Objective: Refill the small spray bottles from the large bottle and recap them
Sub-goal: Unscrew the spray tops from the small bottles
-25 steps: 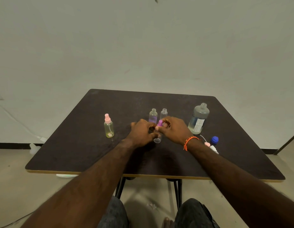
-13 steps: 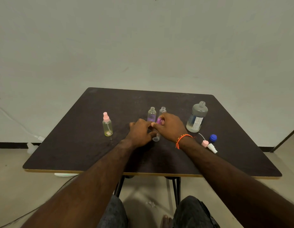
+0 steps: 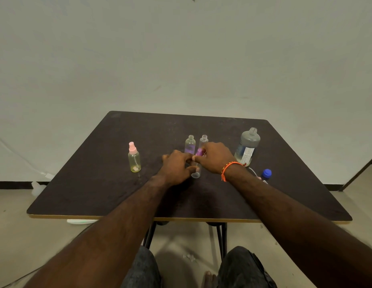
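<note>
right hand (image 3: 217, 157) | shifted over purple cap (image 3: 199, 151) (knuckles now hide more)

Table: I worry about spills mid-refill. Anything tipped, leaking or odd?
No spill shows on the table. All bottles stand upright. The large bottle and two small bottles behind the hands stand uncapped; a blue cap lies loose at right. Normal for mid-refill.

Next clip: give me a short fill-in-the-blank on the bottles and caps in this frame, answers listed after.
1. The yellow bottle wears a ____ spray top.
2. The large bottle stands with its neck ____.
3. The loose cap lying by the right wrist is ____.
4. The right hand pinches a ____ spray top over the bottle that the left hand grips.

Answers: pink; open; blue; purple
</note>
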A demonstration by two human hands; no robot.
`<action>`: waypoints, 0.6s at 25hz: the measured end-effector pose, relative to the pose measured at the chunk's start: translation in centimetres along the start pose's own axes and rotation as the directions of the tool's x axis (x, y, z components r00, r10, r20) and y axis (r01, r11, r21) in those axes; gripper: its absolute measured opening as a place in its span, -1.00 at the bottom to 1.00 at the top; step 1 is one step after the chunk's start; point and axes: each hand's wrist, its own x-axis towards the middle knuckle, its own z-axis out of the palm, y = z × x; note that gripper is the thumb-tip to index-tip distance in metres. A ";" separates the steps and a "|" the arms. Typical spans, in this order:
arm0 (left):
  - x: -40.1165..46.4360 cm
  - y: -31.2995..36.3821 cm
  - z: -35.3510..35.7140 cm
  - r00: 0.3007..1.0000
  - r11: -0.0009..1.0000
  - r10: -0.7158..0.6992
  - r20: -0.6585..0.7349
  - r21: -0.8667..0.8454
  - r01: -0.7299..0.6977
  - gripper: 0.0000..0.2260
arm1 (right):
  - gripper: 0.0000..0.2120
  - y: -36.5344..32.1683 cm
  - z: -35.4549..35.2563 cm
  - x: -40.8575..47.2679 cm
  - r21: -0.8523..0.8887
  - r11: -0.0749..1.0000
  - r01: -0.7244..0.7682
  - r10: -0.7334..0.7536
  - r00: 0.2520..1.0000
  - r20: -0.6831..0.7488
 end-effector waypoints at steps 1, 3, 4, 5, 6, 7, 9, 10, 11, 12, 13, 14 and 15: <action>0.0 0.0 0.0 1.000 1.000 0.000 -0.002 0.005 0.000 -0.83 | -0.77 -0.1 -0.1 0.0 0.000 1.000 0.018 -0.018 1.000 -0.001; -0.1 0.0 -0.1 1.000 1.000 -0.002 -0.009 0.011 0.002 -0.81 | -0.86 -0.6 -0.6 -0.2 0.024 0.996 0.088 -0.088 0.996 -0.013; -0.2 -0.1 -0.1 1.000 1.000 -0.004 -0.012 0.006 0.004 -0.80 | -0.83 -0.9 -0.9 -0.2 0.053 0.991 0.120 -0.118 0.992 -0.035; -0.3 -0.1 -0.1 1.000 1.000 -0.003 -0.012 0.001 0.003 -0.79 | -0.78 -1.0 -1.2 -0.2 0.085 0.987 0.138 -0.133 0.989 -0.064; -0.3 -0.2 -0.2 1.000 1.000 0.000 -0.011 -0.005 0.000 -0.78 | -0.76 -0.9 -1.4 -0.1 0.108 0.984 0.140 -0.130 0.987 -0.090; -0.4 -0.2 -0.2 1.000 1.000 0.007 -0.011 -0.008 -0.007 -0.79 | -0.78 -0.7 -1.5 0.0 0.122 0.984 0.131 -0.117 0.986 -0.118; -0.3 0.0 -0.1 1.000 1.000 0.011 -0.010 -0.015 -0.011 -0.81 | -0.91 0.3 -1.6 -0.2 0.159 0.984 0.087 -0.050 0.974 -0.220; -0.3 0.1 -0.1 1.000 1.000 0.008 -0.011 -0.015 -0.008 -0.82 | -0.94 0.9 -1.8 -0.4 0.200 0.978 0.062 0.000 0.956 -0.294; -0.3 0.3 -0.1 1.000 1.000 0.003 -0.012 -0.008 -0.003 -0.82 | -0.92 1.5 -2.0 -0.7 0.240 0.970 0.044 0.048 0.930 -0.364; -0.3 0.5 -0.1 1.000 1.000 -0.001 -0.016 0.002 0.002 -0.82 | -0.91 2.1 -2.2 -1.1 0.269 0.963 0.037 0.081 0.906 -0.416; -0.2 0.7 0.0 1.000 1.000 -0.006 -0.018 0.010 0.006 -0.83 | -0.92 2.8 -2.4 -1.6 0.289 0.957 0.034 0.104 0.887 -0.451; -0.2 1.0 0.2 1.000 1.000 -0.011 -0.020 0.012 0.011 -0.84 | -0.93 3.4 -2.7 -2.1 0.298 0.954 0.027 0.123 0.872 -0.475; -0.1 1.4 0.5 1.000 1.000 -0.013 -0.026 0.009 0.013 -0.85 | -0.94 4.3 -2.8 -2.6 0.301 0.954 0.008 0.148 0.857 -0.493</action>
